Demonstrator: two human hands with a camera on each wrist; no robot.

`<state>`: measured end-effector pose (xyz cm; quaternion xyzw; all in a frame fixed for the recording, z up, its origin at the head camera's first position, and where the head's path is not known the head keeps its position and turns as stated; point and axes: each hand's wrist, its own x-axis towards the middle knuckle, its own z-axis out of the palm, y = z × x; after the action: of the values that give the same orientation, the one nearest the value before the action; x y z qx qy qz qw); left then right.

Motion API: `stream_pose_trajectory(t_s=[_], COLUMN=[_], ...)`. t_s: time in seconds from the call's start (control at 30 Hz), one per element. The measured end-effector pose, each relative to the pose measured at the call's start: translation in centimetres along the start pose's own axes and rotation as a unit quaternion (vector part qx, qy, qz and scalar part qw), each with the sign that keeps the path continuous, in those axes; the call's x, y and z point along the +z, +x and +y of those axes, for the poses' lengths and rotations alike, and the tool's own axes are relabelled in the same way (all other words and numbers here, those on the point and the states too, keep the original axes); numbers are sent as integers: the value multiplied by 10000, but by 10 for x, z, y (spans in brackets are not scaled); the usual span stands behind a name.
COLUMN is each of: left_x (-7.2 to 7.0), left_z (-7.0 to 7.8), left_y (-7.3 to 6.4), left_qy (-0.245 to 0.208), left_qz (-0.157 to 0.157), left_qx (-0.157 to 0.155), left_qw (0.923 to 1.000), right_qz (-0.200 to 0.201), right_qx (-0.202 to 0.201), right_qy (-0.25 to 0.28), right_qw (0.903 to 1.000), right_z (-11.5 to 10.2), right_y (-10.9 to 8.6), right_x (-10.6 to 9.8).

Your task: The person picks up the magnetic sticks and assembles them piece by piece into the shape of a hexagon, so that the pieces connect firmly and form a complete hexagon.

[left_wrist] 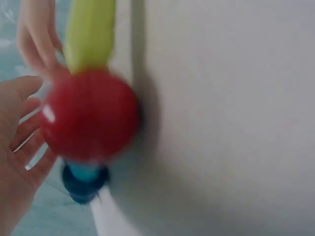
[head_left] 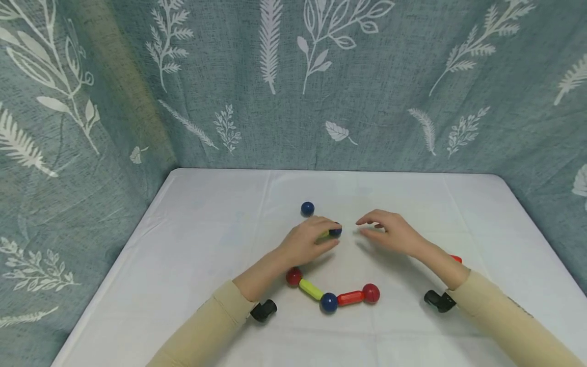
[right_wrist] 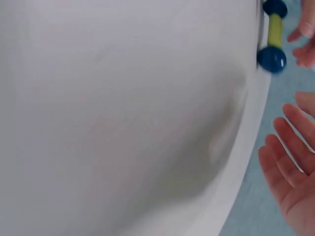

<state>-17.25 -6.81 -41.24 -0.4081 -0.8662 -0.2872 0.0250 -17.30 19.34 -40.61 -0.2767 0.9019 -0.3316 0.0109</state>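
Observation:
My left hand [head_left: 308,240] hovers over a yellow-green rod [head_left: 324,235] with a blue ball [head_left: 336,230] at its right end; fingers and thumb are spread apart. In the right wrist view, that rod [right_wrist: 275,30] lies between two blue balls, and the left fingertips [right_wrist: 306,53] appear beside it. My right hand [head_left: 390,232] is held a little to the right, fingers loosely bent, holding nothing. Closer to me lies a joined chain: red ball [head_left: 294,277], yellow-green rod [head_left: 311,289], blue ball [head_left: 328,302], red rod [head_left: 350,297] and red ball [head_left: 371,293].
A blue ball [head_left: 308,208] sits behind the left hand. Something red [head_left: 456,259] shows from behind the right forearm, mostly hidden. Black wrist devices [head_left: 263,311] are worn under both sleeves. The white-covered table [head_left: 206,214] meets a green patterned curtain [head_left: 284,127] at the back.

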Motion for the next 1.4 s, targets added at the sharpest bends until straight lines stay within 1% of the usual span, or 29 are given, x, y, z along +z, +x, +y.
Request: stream_pose_trajectory(t_s=[0.07, 0.13, 0.23, 0.33, 0.47, 0.7, 0.77, 0.83, 0.97, 1.13, 1.23, 1.4], left_x=[0, 0, 3, 6, 10, 14, 14, 15, 15, 14, 15, 15], left_z=[-11, -18, -25, -28, -31, -33, -33, -33, -33, -34, -35, -34], left_y=[5, 10, 17, 20, 21, 20, 20, 21, 20, 20, 19, 17], left_qy=[-171, -327, -459, -539, -650, -728, -752, -771, -815, -879, -888, -894], left_qz=[-125, -310, -561, -674, -644, -532, -531, -523, -480, -430, -392, -381], left_qx=[-229, -359, -479, -601, -762, -947, -988, -1034, -1083, -1039, -1011, -1069], left_qw=[9995, 9983, 9962, 9945, 9929, 9914, 9908, 9903, 9896, 9898, 9901, 9895], right_qz=[5, 1, 1, -14, -64, -161, -169, -193, -238, -149, -108, -111], right_qx=[251, 459, 732, 963, 1298, 2022, 2136, 2149, 2205, 2198, 2027, 1587], right_qy=[-31, -87, -137, -205, -293, -355, -431, -456, -458, -429, -417, -365], right_qw=[9997, 9989, 9972, 9951, 9911, 9786, 9758, 9754, 9740, 9745, 9783, 9866], right_z=[6, 12, 19, 24, 31, 40, 44, 46, 52, 51, 47, 36], right_y=[-15, -30, -51, -69, -89, -115, -121, -125, -127, -116, -104, -78], right_x=[-10, -20, -33, -44, -57, -74, -77, -78, -73, -62, -56, -41])
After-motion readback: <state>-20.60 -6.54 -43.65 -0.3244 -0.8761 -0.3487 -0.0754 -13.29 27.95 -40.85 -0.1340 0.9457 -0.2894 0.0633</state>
